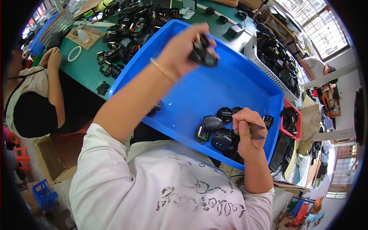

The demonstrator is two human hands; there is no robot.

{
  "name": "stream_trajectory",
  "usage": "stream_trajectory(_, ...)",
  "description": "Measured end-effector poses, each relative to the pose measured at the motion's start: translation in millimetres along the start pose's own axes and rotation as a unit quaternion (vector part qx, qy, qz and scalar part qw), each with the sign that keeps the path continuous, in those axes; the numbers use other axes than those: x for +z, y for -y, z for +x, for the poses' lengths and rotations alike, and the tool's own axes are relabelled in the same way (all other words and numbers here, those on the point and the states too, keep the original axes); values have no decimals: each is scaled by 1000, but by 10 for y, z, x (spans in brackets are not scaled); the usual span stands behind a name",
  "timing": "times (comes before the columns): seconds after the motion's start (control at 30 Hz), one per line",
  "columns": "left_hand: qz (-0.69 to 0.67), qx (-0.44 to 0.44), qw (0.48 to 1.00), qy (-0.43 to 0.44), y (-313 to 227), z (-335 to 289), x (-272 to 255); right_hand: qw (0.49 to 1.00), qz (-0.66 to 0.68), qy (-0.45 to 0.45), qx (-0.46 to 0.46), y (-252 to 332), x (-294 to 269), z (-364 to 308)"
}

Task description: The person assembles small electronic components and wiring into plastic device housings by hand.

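My left hand (184, 48), a bracelet on its wrist, is raised over the far part of a large blue tray (226, 82). Its fingers are closed around a black plastic device part (203, 53), blurred by motion. Above the tray's near right corner, my right hand (249, 132) is curled around a small tool (257, 131) with two pointed grey blades and a bit of green, apparently scissors or snips. Beside and below that hand, several black rounded housings (212, 123) lie in the tray, some with circuit boards showing. Another dark piece (154, 109) is partly hidden behind my left forearm.
A heap of black electronic parts (132, 30) covers the green table (86, 71) at the far left. On the right stand a white perforated basket (268, 63) and a red basket (293, 124) with black parts. Another person's hands (51, 57) are at the left table edge.
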State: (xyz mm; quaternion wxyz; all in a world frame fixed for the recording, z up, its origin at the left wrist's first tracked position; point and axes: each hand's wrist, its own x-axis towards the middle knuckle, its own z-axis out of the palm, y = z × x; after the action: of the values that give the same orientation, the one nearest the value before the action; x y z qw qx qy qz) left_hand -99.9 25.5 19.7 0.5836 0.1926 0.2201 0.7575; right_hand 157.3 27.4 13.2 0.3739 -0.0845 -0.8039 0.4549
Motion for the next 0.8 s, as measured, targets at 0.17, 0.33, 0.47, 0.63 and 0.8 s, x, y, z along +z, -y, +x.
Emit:
stream_trajectory(0.17, 90, 334, 937, 56, -1405, 284, -377, 1000, -2, 12, 10, 4, -34, -31)
stream_trajectory(0.33, 100, 404, 873, -253, -2381, 184, -1579, 999, -2, 31, 43, -56, 5, -23)
stream_trajectory(0.47, 97, 344, 890, -282, -2337, 249, -2245, 996, -15, 26, 79, -227, -13, -14)
stream_trajectory(0.63, 200, 251, 916, -240, -2174, 562, -2149, 991, 19, -10, 133, -347, -9, 75)
stream_trajectory(0.8, 313, 274, 897, -151, -2111, 918, -2062, 987, -18, -15, 158, -437, -17, 109)
